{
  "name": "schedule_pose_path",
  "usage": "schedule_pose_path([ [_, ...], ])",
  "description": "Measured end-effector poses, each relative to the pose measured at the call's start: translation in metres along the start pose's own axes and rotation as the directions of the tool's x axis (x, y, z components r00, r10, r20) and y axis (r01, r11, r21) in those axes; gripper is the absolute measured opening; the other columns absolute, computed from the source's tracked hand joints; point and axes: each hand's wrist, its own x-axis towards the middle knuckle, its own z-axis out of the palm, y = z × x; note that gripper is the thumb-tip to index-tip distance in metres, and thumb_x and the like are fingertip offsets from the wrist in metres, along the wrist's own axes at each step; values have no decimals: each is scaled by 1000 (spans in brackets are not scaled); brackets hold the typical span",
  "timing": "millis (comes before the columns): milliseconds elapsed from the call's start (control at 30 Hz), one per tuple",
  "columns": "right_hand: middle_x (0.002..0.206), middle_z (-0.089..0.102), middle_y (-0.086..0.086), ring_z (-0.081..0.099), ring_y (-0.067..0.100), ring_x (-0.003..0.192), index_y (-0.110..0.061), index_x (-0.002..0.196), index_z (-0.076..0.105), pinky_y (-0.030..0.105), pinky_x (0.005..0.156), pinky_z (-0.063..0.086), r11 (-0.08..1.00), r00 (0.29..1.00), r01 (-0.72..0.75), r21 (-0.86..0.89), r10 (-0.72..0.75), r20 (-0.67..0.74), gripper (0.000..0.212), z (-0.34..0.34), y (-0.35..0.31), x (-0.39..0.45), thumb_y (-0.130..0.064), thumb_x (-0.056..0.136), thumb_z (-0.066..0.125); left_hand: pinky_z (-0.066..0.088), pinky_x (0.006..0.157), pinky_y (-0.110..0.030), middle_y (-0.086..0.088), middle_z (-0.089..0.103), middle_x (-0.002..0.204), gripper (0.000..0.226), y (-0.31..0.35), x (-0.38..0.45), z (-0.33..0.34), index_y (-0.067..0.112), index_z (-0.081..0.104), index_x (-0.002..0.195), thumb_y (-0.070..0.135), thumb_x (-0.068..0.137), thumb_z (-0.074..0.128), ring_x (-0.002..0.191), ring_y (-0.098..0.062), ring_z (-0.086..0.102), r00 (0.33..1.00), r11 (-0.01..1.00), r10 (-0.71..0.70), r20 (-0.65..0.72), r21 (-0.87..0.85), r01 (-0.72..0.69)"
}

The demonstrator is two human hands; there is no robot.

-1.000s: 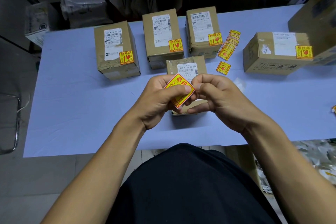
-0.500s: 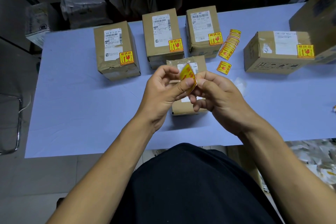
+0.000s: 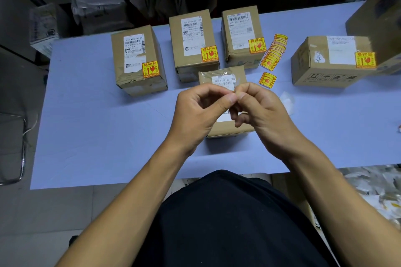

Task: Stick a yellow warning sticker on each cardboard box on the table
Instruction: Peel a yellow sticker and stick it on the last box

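My left hand (image 3: 201,112) and my right hand (image 3: 263,115) meet above a small cardboard box (image 3: 221,75) at the table's middle. Their fingertips pinch a yellow sticker (image 3: 235,91), which is turned almost edge-on, so little of it shows. No yellow sticker shows on the part of the small box I can see. Three upright boxes behind it, the left box (image 3: 130,67), the middle box (image 3: 191,58) and the right box (image 3: 238,56), each carry a yellow sticker. A wider box (image 3: 321,71) at the right carries one too.
A fanned stack of yellow stickers (image 3: 273,52) and one loose sticker (image 3: 267,80) lie right of the small box. A crumpled clear backing (image 3: 287,102) lies near my right hand. A big carton (image 3: 377,17) stands at the far right of the blue table (image 3: 86,115).
The sticker faced me flat a second ago. It has turned edge-on between my fingertips, and both hands have risen slightly toward the small box's far end.
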Motion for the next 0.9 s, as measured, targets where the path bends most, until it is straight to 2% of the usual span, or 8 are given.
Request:
schedule_pose_path([
  [133, 63, 56, -8, 55, 11, 64, -12, 85, 55, 22, 59, 50, 999, 999, -35, -3, 35, -13, 21, -6, 6, 2, -9, 103, 45, 58, 78, -30, -1, 75, 77, 11, -8, 4, 4, 14, 76, 82, 11, 90, 69, 75, -12, 69, 997, 996, -55, -52, 64, 59],
  [233, 61, 59, -9, 57, 11, 63, -13, 83, 54, 24, 59, 50, 996, 994, -84, 0, 84, -63, 22, -12, 15, 6, -8, 102, 43, 56, 78, -37, 2, 70, 74, 14, -17, 10, 10, 16, 72, 79, 14, 91, 65, 75, -15, 64, 986, 988, -130, -103, 72, 138],
  [367, 61, 56, -5, 56, 11, 61, -14, 77, 52, 21, 57, 47, 984, 962, -175, 34, 178, -209, 25, -32, 32, 16, -3, 96, 40, 56, 73, -31, -9, 71, 83, 17, -31, 20, 15, 13, 67, 83, 12, 97, 57, 79, -19, 67, 904, 929, -369, -217, -101, 356],
  [433, 67, 54, 0, 57, 11, 61, -13, 81, 54, 20, 55, 47, 978, 943, -206, 40, 209, -258, 23, -46, 41, 20, -6, 97, 39, 57, 72, -30, -9, 73, 85, 17, -36, 24, 14, 12, 68, 87, 12, 98, 56, 81, -18, 69, 867, 897, -441, -233, -158, 413],
  [633, 75, 55, 3, 58, 15, 67, -12, 80, 52, 22, 57, 50, 946, 868, -325, 25, 308, -390, 21, -88, 74, 39, -12, 97, 39, 55, 74, -31, -4, 70, 78, 14, -47, 30, 11, 10, 68, 89, 14, 98, 57, 71, -13, 68, 824, 878, -478, -303, -149, 455],
  [767, 84, 56, 4, 58, 16, 75, -12, 82, 56, 22, 60, 50, 895, 812, -444, -44, 381, -443, 20, -107, 102, 53, -13, 95, 41, 57, 75, -29, -2, 70, 78, 14, -53, 33, 15, 12, 69, 88, 15, 98, 58, 74, -13, 67, 809, 871, -487, -329, -119, 476],
  [900, 79, 57, 5, 56, 22, 76, -8, 75, 58, 28, 64, 51, 853, 797, -499, -151, 384, -466, 17, -117, 132, 56, -9, 90, 49, 55, 68, -23, 2, 70, 75, 16, -56, 34, 20, 14, 69, 85, 15, 97, 59, 71, -10, 67, 802, 866, -492, -338, -96, 491],
])
